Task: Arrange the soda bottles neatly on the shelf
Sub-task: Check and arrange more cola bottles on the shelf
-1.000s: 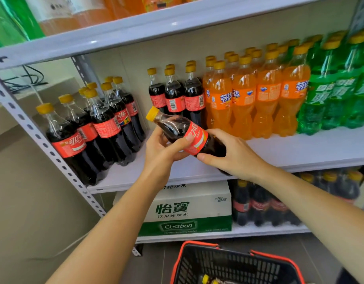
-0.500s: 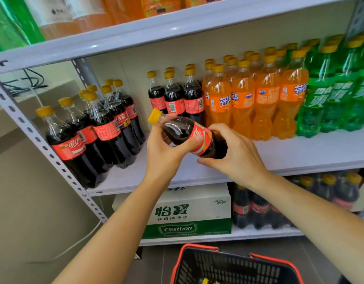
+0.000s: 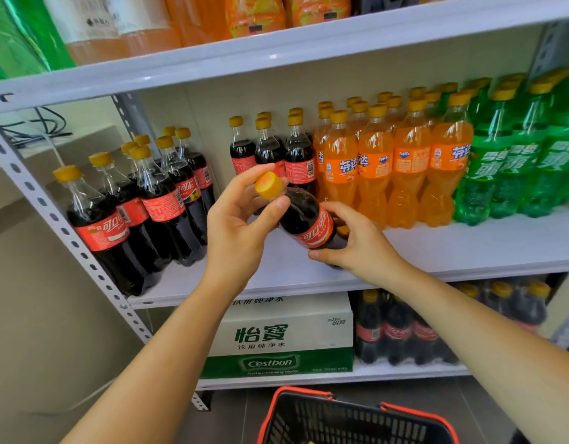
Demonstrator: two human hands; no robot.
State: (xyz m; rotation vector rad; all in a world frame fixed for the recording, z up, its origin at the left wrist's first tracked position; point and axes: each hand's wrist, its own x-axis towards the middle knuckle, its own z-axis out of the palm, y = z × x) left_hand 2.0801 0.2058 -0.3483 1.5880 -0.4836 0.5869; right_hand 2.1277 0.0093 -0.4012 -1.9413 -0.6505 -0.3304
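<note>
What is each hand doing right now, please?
Left hand: closed on the cola bottle near its neck.
Right hand: closed on the same bottle's lower body.

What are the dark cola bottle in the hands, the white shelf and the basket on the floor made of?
The dark cola bottle with a yellow cap looks like clear glossy plastic: the neck is see-through and shows highlights. The white shelf board with its perforated grey upright looks like painted metal, though the board could be laminate. The black mesh basket with red rim looks like moulded plastic.

We are seeing a white shelf (image 3: 469, 248) carrying cola bottles (image 3: 161, 200) at left; orange bottles (image 3: 376, 168) mid; green bottles (image 3: 514, 168) right.
</note>
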